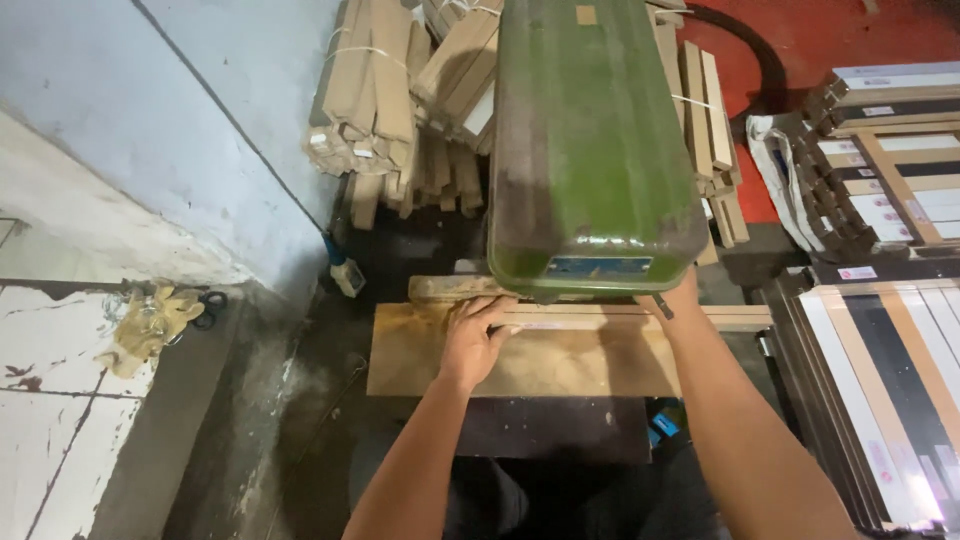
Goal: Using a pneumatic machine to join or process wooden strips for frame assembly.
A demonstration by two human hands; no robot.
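One green machine housing fills the top centre of the view, its upper end cut off by the frame. Below it lies one tan work table, and on the table's far edge one long wooden strip runs from 9 o'clock to 3 o'clock, its middle hidden under the housing. The left hand lies flat on the strip and table just left of centre, fingers together and pressed down, fingertips reaching under the lip of the housing. The right hand sits at 3 o'clock from the left one, touching the strip; most of it is hidden behind the housing, so whether it is spread or gripping cannot be told. Two bare forearms enter from the bottom edge. At 12 o'clock, behind the machine, stand several tied bundles of wooden strips; an exact count is not possible because they overlap. At 3 o'clock, stacks of flat panels run off the right edge. At 9 o'clock, one pair of yellowish gloves lies on the white floor, with a small dark object beside it, hard to identify.
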